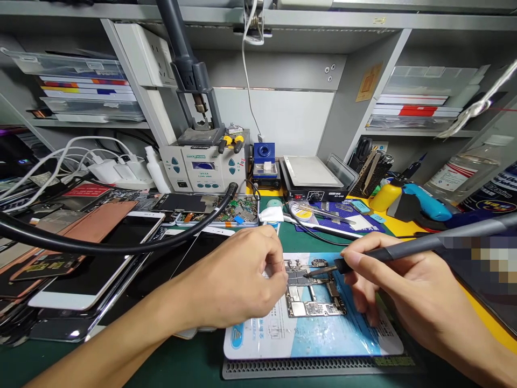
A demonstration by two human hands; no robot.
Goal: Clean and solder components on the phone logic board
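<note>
Grey iron (428, 242) over one board (319, 309).

you have a pad (254, 345) patterned white and sky blue under your left fingers (275, 269), a dark grey pen-shaped tool (444, 236) in your right fingers (374, 269), a yellow bottle (385, 196) beyond them, a white-edged black phone (92, 272) leftward.

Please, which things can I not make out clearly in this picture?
All in the head view:
Left hand: its curled fingers hide whether it pinches anything.
Board: its markings are too small to read.
Tool in the right hand: the right edge of the picture cuts off its back end; whether its tip touches the board is too fine to tell.
Display: too small to read.
Bottle: the small print is unreadable.
</note>
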